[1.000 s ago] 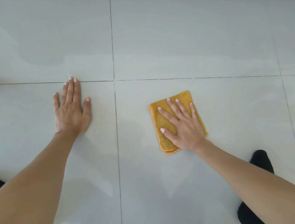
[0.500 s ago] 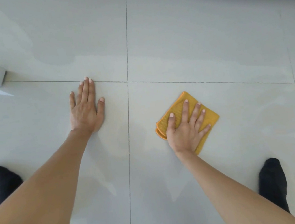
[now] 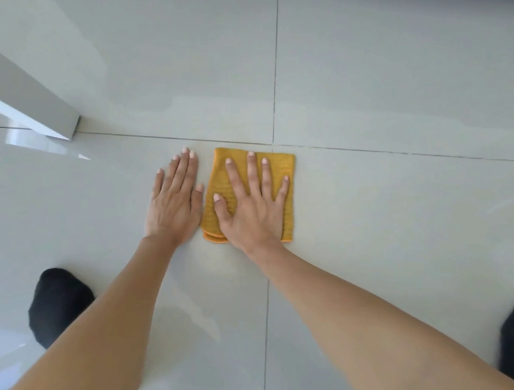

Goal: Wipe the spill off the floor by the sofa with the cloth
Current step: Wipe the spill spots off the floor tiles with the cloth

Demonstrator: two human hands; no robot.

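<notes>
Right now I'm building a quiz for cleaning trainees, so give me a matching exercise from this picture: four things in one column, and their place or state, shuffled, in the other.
Column 1:
1. right hand
2. left hand
3. orange cloth
4. black sock

Column 2:
A. flat on the bare tile beside the cloth
B. folded, lying at a grout line
C. spread flat on top of the cloth
D. near the left edge, behind the left forearm

Pairs: 1-C, 2-A, 3-B, 4-D
</notes>
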